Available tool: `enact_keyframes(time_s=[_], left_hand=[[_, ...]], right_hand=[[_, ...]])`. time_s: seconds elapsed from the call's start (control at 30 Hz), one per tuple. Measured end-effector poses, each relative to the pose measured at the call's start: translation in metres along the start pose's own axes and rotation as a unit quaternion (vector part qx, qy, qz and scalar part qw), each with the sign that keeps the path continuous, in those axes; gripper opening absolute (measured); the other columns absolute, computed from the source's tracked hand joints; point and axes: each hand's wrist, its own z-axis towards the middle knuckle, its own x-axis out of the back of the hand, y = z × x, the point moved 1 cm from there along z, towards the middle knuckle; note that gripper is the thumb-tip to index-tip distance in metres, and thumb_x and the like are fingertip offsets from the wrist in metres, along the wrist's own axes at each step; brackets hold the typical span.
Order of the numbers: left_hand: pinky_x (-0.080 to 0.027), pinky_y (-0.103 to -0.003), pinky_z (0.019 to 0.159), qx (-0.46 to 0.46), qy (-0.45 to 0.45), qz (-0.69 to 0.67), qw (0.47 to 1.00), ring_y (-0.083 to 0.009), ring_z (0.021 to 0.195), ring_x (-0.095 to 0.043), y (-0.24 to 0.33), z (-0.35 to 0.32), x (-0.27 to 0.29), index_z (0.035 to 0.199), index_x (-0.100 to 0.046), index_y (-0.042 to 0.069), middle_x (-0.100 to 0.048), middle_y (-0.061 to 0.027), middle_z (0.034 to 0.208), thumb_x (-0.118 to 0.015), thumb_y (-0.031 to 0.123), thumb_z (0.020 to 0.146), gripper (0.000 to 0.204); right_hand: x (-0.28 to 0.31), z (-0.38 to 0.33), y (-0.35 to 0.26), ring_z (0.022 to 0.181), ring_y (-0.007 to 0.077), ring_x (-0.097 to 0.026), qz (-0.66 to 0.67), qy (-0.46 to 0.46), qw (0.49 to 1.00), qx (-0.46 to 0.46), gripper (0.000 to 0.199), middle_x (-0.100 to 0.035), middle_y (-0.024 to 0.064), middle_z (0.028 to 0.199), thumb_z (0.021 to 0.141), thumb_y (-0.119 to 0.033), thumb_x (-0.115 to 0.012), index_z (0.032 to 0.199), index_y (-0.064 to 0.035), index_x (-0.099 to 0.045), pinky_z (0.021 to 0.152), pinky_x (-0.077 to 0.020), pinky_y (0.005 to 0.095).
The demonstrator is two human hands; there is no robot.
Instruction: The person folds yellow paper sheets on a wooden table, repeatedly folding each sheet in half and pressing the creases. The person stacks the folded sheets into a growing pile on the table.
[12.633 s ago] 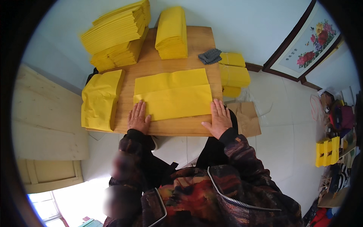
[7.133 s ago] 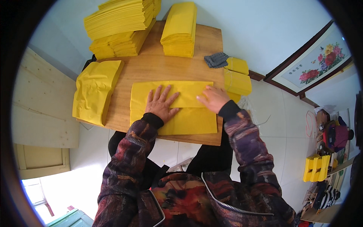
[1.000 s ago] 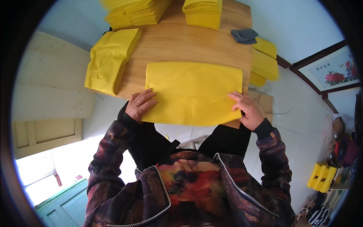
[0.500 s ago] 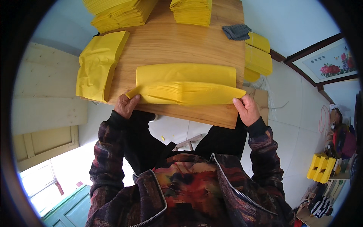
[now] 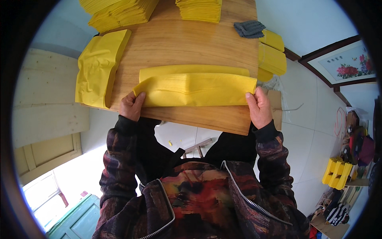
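The work is appearing to be partway through a fold. The yellow sheets (image 5: 195,89) are lying along the near side of the worktop (image 5: 179,44), their near part standing up as a curved band with many layered edges showing along its top. Behind that band a flat strip is lying uncovered, so the fold is not yet lying closed, and no sharp crease is showing along the near side. Elsewhere, one stack (image 5: 123,14) is standing at the far left, another stack (image 5: 199,10) at the far middle, and a creased bundle (image 5: 101,67) is lying at the left edge; whether these are counting as done, the view is not telling.

The sheets are stretching between both hands. The left hand (image 5: 132,105) is gripping their left end, its thumb lying on the near face and its other fingers mostly hidden behind. The right hand (image 5: 260,107) is matching it at the right end, thumb in front, fingers curling behind the edge. Both sets of fingers are closing narrowly on the layers, touching only the ends; the long middle is spanning free of any finger, bowing slightly.
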Motion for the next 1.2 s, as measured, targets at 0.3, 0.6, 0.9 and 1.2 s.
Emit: enact_keyframes(time_s=[0.3,0.6,0.9,1.2], left_hand=[[-0.04,-0.03,0.054,0.025,0.057,0.067,0.996,-0.0086,0.059,-0.047,0.014,0.001,-0.011,0.08,-0.061,-0.002,-0.055,-0.0025,0.061,-0.063,0.022,0.088,0.026],[-0.041,-0.037,0.052,0.005,0.084,0.184,0.979,-0.0284,0.052,-0.05,0.037,0.006,-0.018,0.074,-0.055,-0.001,-0.053,-0.0187,0.061,-0.064,0.023,0.085,0.028],[-0.039,-0.036,0.051,-0.001,0.089,0.179,0.98,-0.0223,0.05,-0.044,0.033,0.01,-0.02,0.069,-0.05,0.0,-0.048,-0.017,0.057,-0.064,0.021,0.084,0.03],[-0.041,-0.029,0.055,0.012,0.075,0.162,0.984,-0.0102,0.06,-0.047,0.027,0.011,-0.018,0.08,-0.059,-0.003,-0.055,-0.006,0.062,-0.063,0.022,0.088,0.027]], right_hand=[[-0.008,0.002,0.0,0.053,0.0226,-0.044,-0.127,0.07,0.989,0.02,0.018,-0.047,0.0128,0.062,0.09,-0.014,-0.056,0.082,-0.003,-0.045,0.052,-0.0393,0.0329],[-0.019,0.004,-0.01,0.065,0.0393,-0.058,-0.242,0.127,0.961,-0.035,0.015,-0.058,0.0173,0.068,0.088,-0.017,-0.058,0.084,-0.0054,-0.049,0.055,-0.0443,0.0441],[-0.015,0.005,-0.012,0.063,0.0377,-0.058,-0.357,0.106,0.928,-0.032,0.018,-0.058,0.0163,0.065,0.086,-0.021,-0.058,0.079,-0.006,-0.051,0.055,-0.0441,0.0491],[-0.011,0.003,-0.012,0.061,0.037,-0.057,-0.356,0.095,0.929,-0.025,0.021,-0.057,0.0156,0.062,0.088,-0.024,-0.057,0.077,-0.0066,-0.051,0.054,-0.043,0.0493]])
